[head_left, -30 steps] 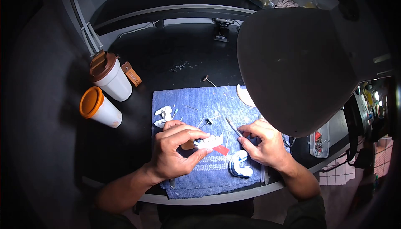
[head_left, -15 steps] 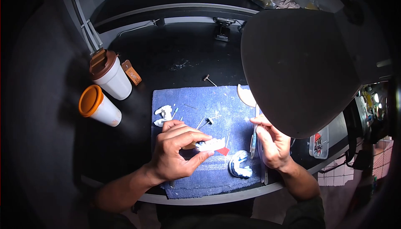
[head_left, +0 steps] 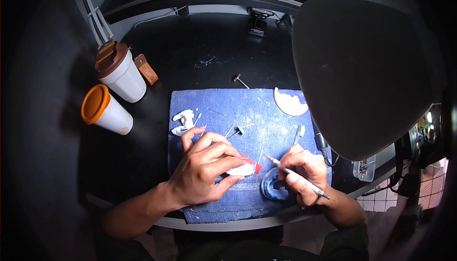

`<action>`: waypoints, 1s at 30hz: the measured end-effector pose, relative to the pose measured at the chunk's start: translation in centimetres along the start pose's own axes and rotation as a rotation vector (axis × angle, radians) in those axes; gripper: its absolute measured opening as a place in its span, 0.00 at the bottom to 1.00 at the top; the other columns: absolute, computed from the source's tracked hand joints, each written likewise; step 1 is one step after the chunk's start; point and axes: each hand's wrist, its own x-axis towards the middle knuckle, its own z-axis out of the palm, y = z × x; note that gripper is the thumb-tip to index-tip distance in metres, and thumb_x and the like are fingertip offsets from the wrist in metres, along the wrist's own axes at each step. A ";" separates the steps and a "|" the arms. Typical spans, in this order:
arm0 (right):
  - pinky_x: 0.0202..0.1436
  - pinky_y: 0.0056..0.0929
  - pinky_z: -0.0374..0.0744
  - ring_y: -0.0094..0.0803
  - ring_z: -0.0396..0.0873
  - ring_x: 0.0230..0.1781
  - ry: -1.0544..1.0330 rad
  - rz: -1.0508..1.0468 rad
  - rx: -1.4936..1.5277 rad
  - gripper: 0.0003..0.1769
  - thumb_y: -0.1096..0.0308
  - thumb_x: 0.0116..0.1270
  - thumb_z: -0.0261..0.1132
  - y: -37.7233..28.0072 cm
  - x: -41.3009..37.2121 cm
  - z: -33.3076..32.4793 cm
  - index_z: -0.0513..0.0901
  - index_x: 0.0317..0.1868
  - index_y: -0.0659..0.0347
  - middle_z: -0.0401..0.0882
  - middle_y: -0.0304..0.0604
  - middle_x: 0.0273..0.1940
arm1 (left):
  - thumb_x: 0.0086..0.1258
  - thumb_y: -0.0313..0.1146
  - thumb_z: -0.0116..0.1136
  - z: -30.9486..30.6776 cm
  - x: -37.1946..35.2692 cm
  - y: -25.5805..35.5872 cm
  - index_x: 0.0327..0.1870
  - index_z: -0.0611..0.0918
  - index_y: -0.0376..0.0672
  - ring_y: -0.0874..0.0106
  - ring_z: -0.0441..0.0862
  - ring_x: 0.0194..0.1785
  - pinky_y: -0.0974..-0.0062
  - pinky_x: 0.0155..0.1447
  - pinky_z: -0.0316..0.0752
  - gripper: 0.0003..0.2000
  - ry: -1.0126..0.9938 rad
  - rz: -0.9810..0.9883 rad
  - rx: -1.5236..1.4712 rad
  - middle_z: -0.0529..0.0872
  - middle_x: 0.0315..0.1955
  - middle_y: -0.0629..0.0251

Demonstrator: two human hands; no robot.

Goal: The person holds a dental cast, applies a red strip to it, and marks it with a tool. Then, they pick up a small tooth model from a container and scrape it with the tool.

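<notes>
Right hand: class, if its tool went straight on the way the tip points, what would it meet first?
Probably the thin pin on the blue towel, just beyond the tool; depth is unclear.

The single head-worn camera looks steeply down from close above the blue towel, centred on the dark bench, the left hand and right hand large at the towel's near edge and a black lamp shade looming right of it.
</notes>
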 end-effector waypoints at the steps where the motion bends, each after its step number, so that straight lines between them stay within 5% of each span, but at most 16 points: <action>1: 0.46 0.33 0.83 0.36 0.84 0.36 -0.004 -0.018 0.003 0.12 0.70 0.73 0.66 -0.1 0.1 0.3 0.84 0.48 0.73 0.88 0.53 0.35 | 0.59 0.41 0.86 0.0 0.0 0.0 0.44 0.96 0.51 0.73 0.85 0.57 0.52 0.77 0.55 0.14 0.003 0.002 0.012 0.93 0.42 0.77; 5: 0.55 0.38 0.87 0.43 0.90 0.45 -0.083 -0.062 -0.032 0.13 0.79 0.65 0.72 -0.9 1.2 0.8 0.89 0.50 0.75 0.92 0.55 0.42 | 0.58 0.41 0.86 0.1 -0.1 -0.1 0.44 0.96 0.51 0.73 0.84 0.56 0.52 0.77 0.54 0.14 0.013 0.015 0.019 0.92 0.40 0.77; 7: 0.58 0.42 0.86 0.46 0.91 0.42 -0.079 -0.159 -0.107 0.15 0.75 0.59 0.71 -0.3 1.5 1.1 0.90 0.47 0.72 0.94 0.51 0.36 | 0.58 0.41 0.86 0.2 -0.1 -0.1 0.44 0.96 0.51 0.73 0.84 0.55 0.52 0.77 0.54 0.15 0.016 0.018 0.013 0.92 0.40 0.77; 13: 0.60 0.46 0.89 0.50 0.93 0.47 -0.031 -0.133 -0.085 0.12 0.73 0.65 0.70 -0.3 0.8 1.5 0.89 0.45 0.73 0.94 0.53 0.36 | 0.58 0.42 0.86 0.3 -0.2 0.2 0.44 0.96 0.51 0.73 0.84 0.54 0.52 0.77 0.54 0.15 0.003 0.016 -0.043 0.92 0.40 0.77; 17: 0.64 0.48 0.88 0.55 0.94 0.51 0.032 0.119 0.076 0.10 0.78 0.63 0.70 -1.6 -0.3 2.3 0.89 0.44 0.74 0.94 0.55 0.40 | 0.58 0.42 0.87 0.4 -0.3 0.3 0.44 0.96 0.50 0.73 0.84 0.54 0.51 0.77 0.53 0.15 -0.008 0.023 -0.061 0.93 0.39 0.76; 22: 0.71 0.56 0.85 0.54 0.94 0.56 -0.049 -0.036 -0.059 0.08 0.77 0.62 0.69 -0.4 0.0 1.9 0.87 0.41 0.71 0.94 0.52 0.36 | 0.58 0.42 0.87 0.4 -0.3 0.3 0.44 0.96 0.50 0.73 0.84 0.54 0.51 0.77 0.54 0.15 -0.010 0.023 -0.060 0.92 0.39 0.77; 30: 0.74 0.62 0.81 0.51 0.94 0.57 -0.039 -0.009 -0.075 0.07 0.78 0.61 0.67 -0.4 -0.1 2.2 0.87 0.40 0.69 0.94 0.50 0.34 | 0.58 0.43 0.87 0.4 -0.2 0.2 0.43 0.95 0.51 0.73 0.84 0.53 0.51 0.76 0.55 0.15 -0.004 0.038 -0.046 0.92 0.39 0.78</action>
